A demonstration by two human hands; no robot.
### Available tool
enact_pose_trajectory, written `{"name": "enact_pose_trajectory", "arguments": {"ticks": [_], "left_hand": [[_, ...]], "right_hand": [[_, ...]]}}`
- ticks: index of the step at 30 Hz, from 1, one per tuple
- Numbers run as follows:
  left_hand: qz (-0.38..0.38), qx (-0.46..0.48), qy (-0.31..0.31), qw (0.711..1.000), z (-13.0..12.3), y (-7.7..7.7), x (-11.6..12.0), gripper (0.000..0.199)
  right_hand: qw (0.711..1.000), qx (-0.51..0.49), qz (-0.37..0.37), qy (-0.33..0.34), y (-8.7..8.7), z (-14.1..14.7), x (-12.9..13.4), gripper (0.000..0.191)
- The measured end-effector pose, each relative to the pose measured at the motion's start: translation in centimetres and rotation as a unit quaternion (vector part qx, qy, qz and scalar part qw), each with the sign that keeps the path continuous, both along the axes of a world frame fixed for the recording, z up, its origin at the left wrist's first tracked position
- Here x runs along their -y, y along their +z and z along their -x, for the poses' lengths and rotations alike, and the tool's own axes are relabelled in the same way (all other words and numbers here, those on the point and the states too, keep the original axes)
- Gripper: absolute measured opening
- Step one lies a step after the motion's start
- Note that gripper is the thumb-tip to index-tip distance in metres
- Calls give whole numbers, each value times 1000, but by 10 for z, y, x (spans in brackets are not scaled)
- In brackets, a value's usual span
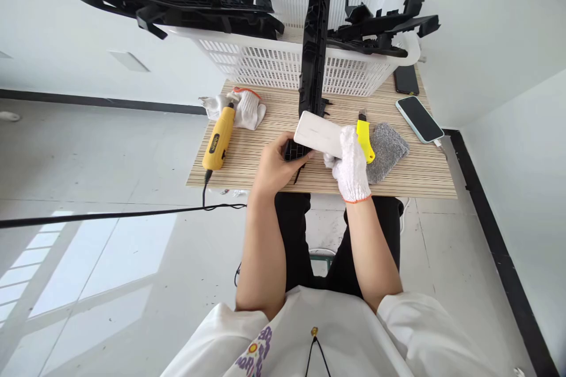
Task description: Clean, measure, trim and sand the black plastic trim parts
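Note:
A long black plastic trim part (315, 35) runs from the middle of the table up over the basket's front edge. Its near end is in my bare left hand (278, 165), fingers on one side and thumb on the other. My right hand (351, 168), in a white knitted glove with an orange cuff, grips a flat white rectangular block (319, 134). The block lies over the near end of the black part, hiding some of it; whether they touch I cannot tell. Right beside the glove are a yellow utility knife (365, 140) and a grey cloth (387, 152).
A white plastic basket (265, 65) stands at the table's back, with black parts (177, 3) sticking out leftward and more (380, 29) rightward. A yellow corded rotary tool (220, 138) and white gloves (248, 109) lie left. Two phones (420, 119) (405, 79) lie right.

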State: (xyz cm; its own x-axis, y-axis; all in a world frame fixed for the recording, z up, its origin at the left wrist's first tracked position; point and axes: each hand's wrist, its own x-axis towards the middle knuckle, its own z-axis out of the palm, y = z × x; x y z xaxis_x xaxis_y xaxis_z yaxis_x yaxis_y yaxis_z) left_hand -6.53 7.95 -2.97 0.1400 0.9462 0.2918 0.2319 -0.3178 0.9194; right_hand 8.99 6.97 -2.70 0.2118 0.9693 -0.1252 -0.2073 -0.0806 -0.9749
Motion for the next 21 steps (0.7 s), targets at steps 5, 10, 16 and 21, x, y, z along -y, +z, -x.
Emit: {"name": "enact_pose_trajectory", "arguments": {"ticks": [5,10,16,21], "left_hand": [[-4,3,41,999,6,-1,-3,27],[-12,21,31,999,3,0,-2,27],[29,25,-32,999,2,-9,-3,41],[9,-3,-25,1000,2,-10,-4,38]], "right_hand": [[996,-70,-31,49,14,-15,18,56],[990,-48,-32,129,14,-14,22,33],[988,-85,-43,125,12,-5,19,40],[988,-68,-48,131,17,-2,19,53]]}}
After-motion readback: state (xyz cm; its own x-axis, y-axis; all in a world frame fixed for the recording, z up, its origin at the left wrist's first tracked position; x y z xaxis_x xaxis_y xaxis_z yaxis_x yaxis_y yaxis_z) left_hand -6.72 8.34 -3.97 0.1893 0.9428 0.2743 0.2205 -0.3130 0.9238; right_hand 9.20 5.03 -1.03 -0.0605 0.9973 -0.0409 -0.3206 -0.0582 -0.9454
